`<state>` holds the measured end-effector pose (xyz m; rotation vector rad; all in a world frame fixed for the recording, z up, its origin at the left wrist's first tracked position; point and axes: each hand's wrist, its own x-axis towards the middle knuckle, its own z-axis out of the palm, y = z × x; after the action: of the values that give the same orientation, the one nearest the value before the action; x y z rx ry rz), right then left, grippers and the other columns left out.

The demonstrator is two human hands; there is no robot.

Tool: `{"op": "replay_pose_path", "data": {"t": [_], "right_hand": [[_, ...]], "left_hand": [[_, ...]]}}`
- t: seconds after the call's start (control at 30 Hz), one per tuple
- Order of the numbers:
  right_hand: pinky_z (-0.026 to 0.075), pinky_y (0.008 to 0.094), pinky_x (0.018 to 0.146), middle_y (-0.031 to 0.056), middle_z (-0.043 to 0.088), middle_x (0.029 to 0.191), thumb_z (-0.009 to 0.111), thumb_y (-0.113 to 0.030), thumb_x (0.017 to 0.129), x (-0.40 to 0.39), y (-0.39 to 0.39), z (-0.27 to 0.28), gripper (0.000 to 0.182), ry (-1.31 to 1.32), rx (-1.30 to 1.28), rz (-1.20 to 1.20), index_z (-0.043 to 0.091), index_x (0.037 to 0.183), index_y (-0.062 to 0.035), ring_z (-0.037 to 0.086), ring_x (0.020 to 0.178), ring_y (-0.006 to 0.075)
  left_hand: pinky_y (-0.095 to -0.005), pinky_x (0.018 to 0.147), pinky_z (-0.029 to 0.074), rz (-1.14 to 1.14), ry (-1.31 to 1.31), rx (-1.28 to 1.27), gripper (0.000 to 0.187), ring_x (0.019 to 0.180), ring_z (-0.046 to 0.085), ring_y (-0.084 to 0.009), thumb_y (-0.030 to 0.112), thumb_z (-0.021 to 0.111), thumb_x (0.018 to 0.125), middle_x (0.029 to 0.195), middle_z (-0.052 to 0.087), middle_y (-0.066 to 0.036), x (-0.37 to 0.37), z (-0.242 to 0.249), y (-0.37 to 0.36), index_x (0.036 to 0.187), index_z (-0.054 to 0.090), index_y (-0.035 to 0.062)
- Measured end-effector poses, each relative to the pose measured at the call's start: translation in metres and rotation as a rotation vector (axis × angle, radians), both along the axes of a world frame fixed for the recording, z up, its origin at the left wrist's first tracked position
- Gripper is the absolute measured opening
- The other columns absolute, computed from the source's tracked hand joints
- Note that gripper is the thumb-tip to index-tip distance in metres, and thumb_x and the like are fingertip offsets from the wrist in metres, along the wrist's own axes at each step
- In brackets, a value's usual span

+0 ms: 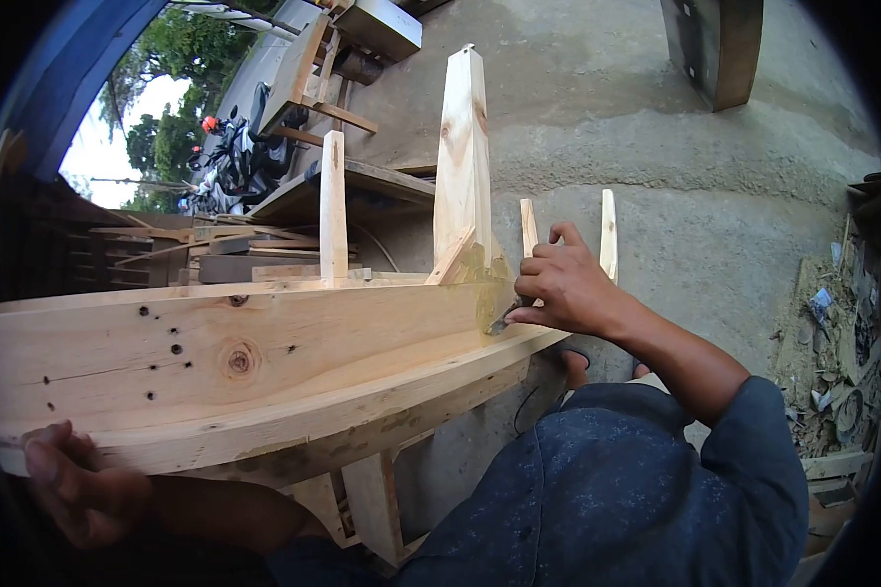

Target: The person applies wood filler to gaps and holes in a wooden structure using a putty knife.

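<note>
A pale wooden furniture frame [382, 333] with knots and dark holes in its broad board lies across in front of me. My right hand [568, 284] grips a small putty knife [501, 323], its blade against the board near the leg joint. Yellowish-green filler [485, 279] is smeared over that joint, where a thick tapered wooden leg [460, 157] rises. At the lower left, my left hand [83, 484] is beside the frame's near edge with its fingers curled. It is dark and partly blurred, so what it holds, if anything, is hidden.
Thinner wooden legs [333, 205] stand up from the frame. Behind lie stacked boards [235, 259] and a wooden bench [299, 68], with motorcycles [245, 147] beyond. A dark panelled piece [715, 49] stands on the concrete floor [695, 245]. Scraps and debris [832, 342] lie at right.
</note>
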<state>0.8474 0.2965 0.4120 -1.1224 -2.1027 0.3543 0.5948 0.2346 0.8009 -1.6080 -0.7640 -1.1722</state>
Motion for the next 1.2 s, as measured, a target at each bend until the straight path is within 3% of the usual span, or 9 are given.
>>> {"op": "replay_pose_path", "data": {"t": [0.13,0.2,0.33,0.5,0.6,0.63,0.77,1.07,1.2], "right_hand": [[0.037,0.0449,0.094,0.0015,0.062,0.073,0.078,-0.049,0.078,0.003,0.015,-0.009,0.039,0.06,0.02,-0.04,0.07,0.074,-0.0113,0.061,0.079,0.0201],[0.036,0.0442,0.092,0.0029,0.065,0.076,0.075,-0.049,0.081,0.019,0.026,-0.017,0.038,0.063,-0.035,-0.302,0.072,0.078,-0.0111,0.061,0.083,0.0219],[0.035,0.0415,0.088,0.0071,0.064,0.076,0.075,-0.051,0.083,0.029,0.025,-0.026,0.044,0.259,-0.313,-0.394,0.072,0.084,-0.0071,0.06,0.08,0.0254],[0.042,0.0383,0.065,0.0115,0.064,0.065,0.076,-0.052,0.083,0.01,0.015,-0.04,0.05,0.458,-0.534,-0.304,0.072,0.078,-0.0028,0.059,0.063,0.0291],[0.039,0.0291,0.053,-0.0002,0.056,0.06,0.077,-0.046,0.087,-0.004,0.013,-0.047,0.045,0.742,-0.787,-0.12,0.072,0.078,-0.0016,0.052,0.057,0.009],[0.039,0.026,0.053,-0.0019,0.058,0.062,0.074,-0.046,0.09,-0.014,0.014,-0.052,0.046,0.886,-0.815,-0.046,0.07,0.075,-0.0029,0.052,0.058,0.0078],[0.04,0.0247,0.052,0.0,0.059,0.061,0.068,-0.044,0.096,-0.036,0.007,-0.041,0.048,1.186,-1.05,0.019,0.064,0.07,-0.004,0.052,0.055,0.0076],[0.046,0.0244,0.051,-0.0001,0.056,0.059,0.071,-0.047,0.093,-0.036,-0.018,-0.073,0.05,0.973,-1.164,-0.067,0.064,0.068,-0.0043,0.053,0.051,0.0081],[0.045,0.0246,0.051,0.0007,0.058,0.065,0.069,-0.043,0.096,-0.041,-0.003,-0.046,0.044,1.292,-1.12,-0.057,0.063,0.072,-0.0055,0.054,0.054,0.0082]], "left_hand": [[-0.0232,0.056,0.042,0.006,-0.007,-0.001,0.034,0.064,0.058,-0.012,0.03,0.071,0.093,0.075,0.07,-0.007,0.005,-0.003,0.0,0.082,0.075,-0.002],[-0.023,0.055,0.042,0.006,0.005,-0.007,0.034,0.064,0.058,-0.0119,0.03,0.071,0.093,0.075,0.07,-0.008,0.002,-0.002,-0.001,0.082,0.075,-0.0022],[-0.0223,0.054,0.041,-0.048,0.049,-0.02,0.033,0.063,0.058,-0.0119,0.029,0.07,0.094,0.075,0.07,-0.008,-0.007,0.003,0.001,0.084,0.075,-0.0023],[-0.022,0.054,0.041,-0.036,0.05,-0.002,0.032,0.064,0.058,-0.0118,0.028,0.069,0.094,0.076,0.07,-0.008,-0.004,0.0,0.001,0.085,0.075,-0.0021],[-0.0219,0.054,0.042,0.003,0.052,0.004,0.033,0.065,0.058,-0.0119,0.029,0.068,0.095,0.076,0.07,-0.008,-0.002,-0.001,0.0,0.085,0.075,-0.0021],[-0.0218,0.054,0.042,0.021,0.06,0.014,0.034,0.065,0.058,-0.012,0.029,0.067,0.096,0.075,0.069,-0.008,-0.002,-0.001,0.0,0.084,0.074,-0.0021],[-0.0217,0.054,0.043,0.036,0.048,0.009,0.036,0.065,0.058,-0.012,0.03,0.066,0.096,0.074,0.069,-0.007,0.0,0.0,-0.001,0.083,0.074,-0.0019],[-0.022,0.05,0.042,0.105,0.087,0.051,0.041,0.058,0.059,-0.0149,0.026,0.056,0.101,0.073,0.067,-0.011,-0.002,0.001,0.0,0.076,0.069,-0.0035],[-0.022,0.05,0.042,0.126,0.073,0.062,0.041,0.06,0.06,-0.0152,0.026,0.056,0.101,0.074,0.067,-0.01,0.004,-0.004,0.001,0.077,0.07,-0.0037]]}}
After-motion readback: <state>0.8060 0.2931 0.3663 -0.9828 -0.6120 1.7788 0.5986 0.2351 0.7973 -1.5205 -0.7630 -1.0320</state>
